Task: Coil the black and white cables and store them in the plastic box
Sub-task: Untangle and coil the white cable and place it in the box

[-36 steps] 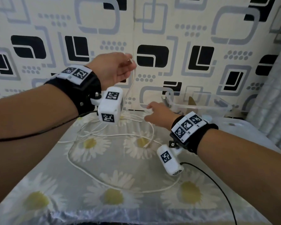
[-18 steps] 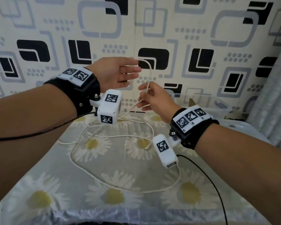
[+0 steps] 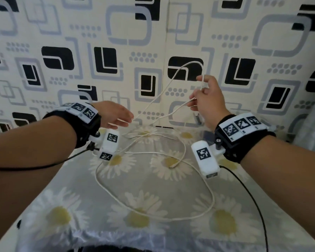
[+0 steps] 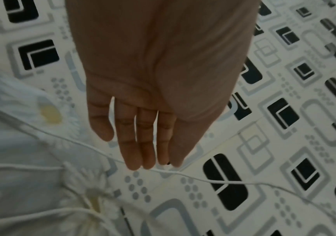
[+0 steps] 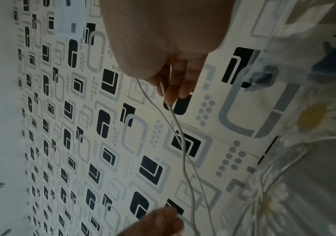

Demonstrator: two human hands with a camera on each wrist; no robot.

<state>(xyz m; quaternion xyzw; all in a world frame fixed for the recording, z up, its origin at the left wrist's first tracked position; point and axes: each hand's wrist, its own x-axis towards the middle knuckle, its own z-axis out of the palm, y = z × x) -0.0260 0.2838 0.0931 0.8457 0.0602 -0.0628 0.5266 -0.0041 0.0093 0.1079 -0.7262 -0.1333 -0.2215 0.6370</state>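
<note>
Your right hand [image 3: 206, 100] is raised in front of the patterned wall [image 3: 80, 42], its grip pinching the white cable [image 3: 153, 214] between thumb and fingers [image 5: 171, 94]; two strands of the cable hang from that pinch, and one arches up over the hand before dropping toward the table [image 3: 65, 233]. Your left hand [image 3: 115, 115] sits lower and to the left, fingers straight and held together, grip holding nothing. In the left wrist view its fingertips [image 4: 134, 164] lie at a strand of the cable; whether they touch it cannot be told. The rest of the cable lies in loose, uneven loops on the daisy-print cloth [image 3: 138, 219] covering the table, with one end lying near the middle of the cloth. A black lead [image 3: 251, 199] runs from the right wrist camera [image 3: 205, 159] across the cloth. The plastic box is largely hidden behind your right wrist.
</note>
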